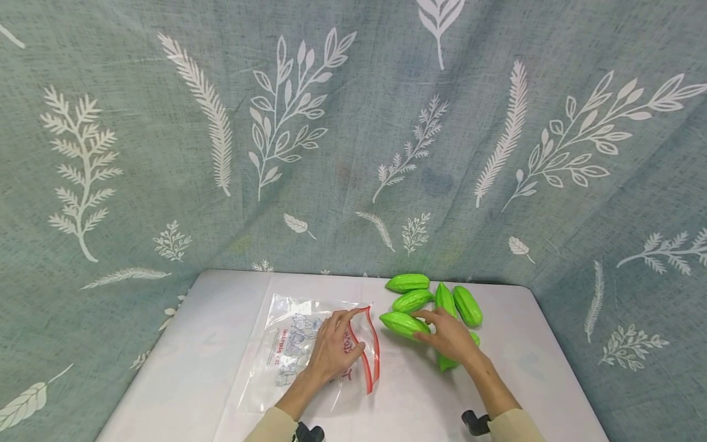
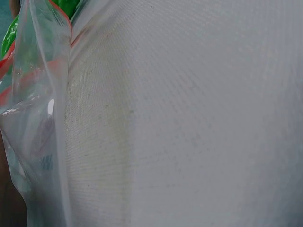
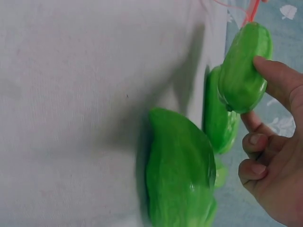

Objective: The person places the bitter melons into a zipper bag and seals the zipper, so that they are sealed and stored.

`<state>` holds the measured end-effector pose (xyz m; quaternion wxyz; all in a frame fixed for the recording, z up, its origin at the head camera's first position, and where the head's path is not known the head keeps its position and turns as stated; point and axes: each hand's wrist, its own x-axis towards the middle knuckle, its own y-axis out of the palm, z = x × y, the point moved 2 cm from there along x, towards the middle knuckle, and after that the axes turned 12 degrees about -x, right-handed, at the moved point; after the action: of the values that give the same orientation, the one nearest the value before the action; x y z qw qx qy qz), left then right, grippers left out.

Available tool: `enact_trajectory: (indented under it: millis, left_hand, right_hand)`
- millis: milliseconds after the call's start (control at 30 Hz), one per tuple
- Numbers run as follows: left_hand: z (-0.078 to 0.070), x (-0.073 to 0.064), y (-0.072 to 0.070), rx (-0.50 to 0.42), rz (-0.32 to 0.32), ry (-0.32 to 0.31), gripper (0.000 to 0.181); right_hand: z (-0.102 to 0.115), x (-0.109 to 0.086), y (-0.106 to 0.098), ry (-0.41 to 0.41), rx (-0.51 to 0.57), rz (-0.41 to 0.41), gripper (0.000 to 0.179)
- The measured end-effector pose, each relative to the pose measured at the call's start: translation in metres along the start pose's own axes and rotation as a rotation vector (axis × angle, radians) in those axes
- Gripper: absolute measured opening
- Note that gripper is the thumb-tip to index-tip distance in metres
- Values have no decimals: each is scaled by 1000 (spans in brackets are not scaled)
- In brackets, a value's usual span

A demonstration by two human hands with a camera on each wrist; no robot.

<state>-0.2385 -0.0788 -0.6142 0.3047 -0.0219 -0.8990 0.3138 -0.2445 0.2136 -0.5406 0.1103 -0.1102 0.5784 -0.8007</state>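
Observation:
My right hand (image 1: 450,334) pinches a bright green, ribbed, gourd-like fruit (image 1: 404,324) between thumb and fingers at its blunt end. Its tapered tip points left, close to the mouth of a clear zip bag (image 1: 265,362). In the right wrist view the thumb lies on top of the held fruit (image 3: 245,68), and two other fingers curl free of it. My left hand (image 1: 331,350) grips the bag by its red-edged mouth, thumb and index finger spread so the mouth gapes rightward. The left wrist view shows the crumpled bag side (image 2: 38,118); that hand is mostly hidden there.
More green fruits lie around the right hand: one at the back (image 1: 407,282), one just behind the held one (image 1: 413,301), another at the right (image 1: 467,306), others partly under the hand. The white table (image 1: 182,368) ends at a patterned cloth backdrop (image 1: 342,233).

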Motion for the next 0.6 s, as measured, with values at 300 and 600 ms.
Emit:
enact_trajectory:
  millis: [300, 600]
  left_hand:
    - [1, 0, 1, 4, 9, -12, 78]
    - [-1, 1, 0, 5, 1, -4, 79]
  right_hand:
    - [11, 1, 8, -43, 3, 11, 49]
    - [18, 2, 12, -48, -11, -2, 49]
